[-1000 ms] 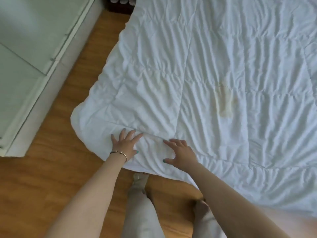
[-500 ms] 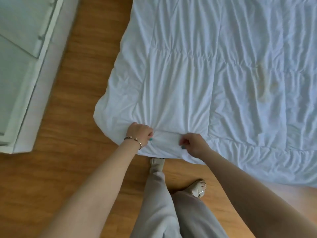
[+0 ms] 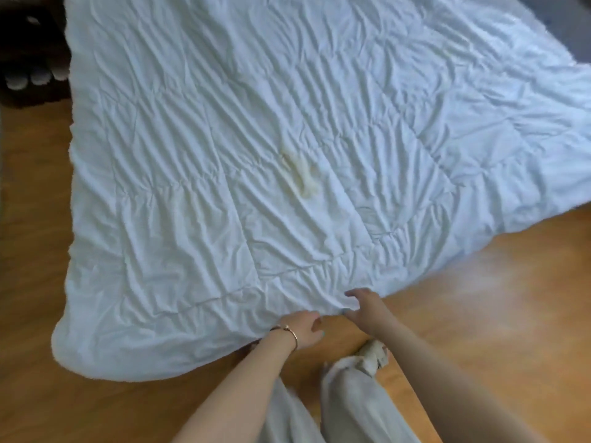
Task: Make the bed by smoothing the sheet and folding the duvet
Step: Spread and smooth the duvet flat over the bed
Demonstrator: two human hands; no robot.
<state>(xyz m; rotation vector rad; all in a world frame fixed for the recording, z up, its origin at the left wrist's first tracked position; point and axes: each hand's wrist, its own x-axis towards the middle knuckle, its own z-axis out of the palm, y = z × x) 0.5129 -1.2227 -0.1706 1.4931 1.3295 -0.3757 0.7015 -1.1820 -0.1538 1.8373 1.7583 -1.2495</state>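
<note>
Quilted white duvet (image 3: pixel 287 161) lies spread on the wooden floor (image 3: pixel 479 314). Left hand (image 3: pixel 302 329) and right hand (image 3: pixel 364 306) both pinch its near edge with curled fingers.

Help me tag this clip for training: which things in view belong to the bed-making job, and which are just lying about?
Part of the job:
white duvet, spread out flat
left hand, at its near edge
right hand, on the same edge

Just there:
dark furry thing, far left
wooden floor
</note>
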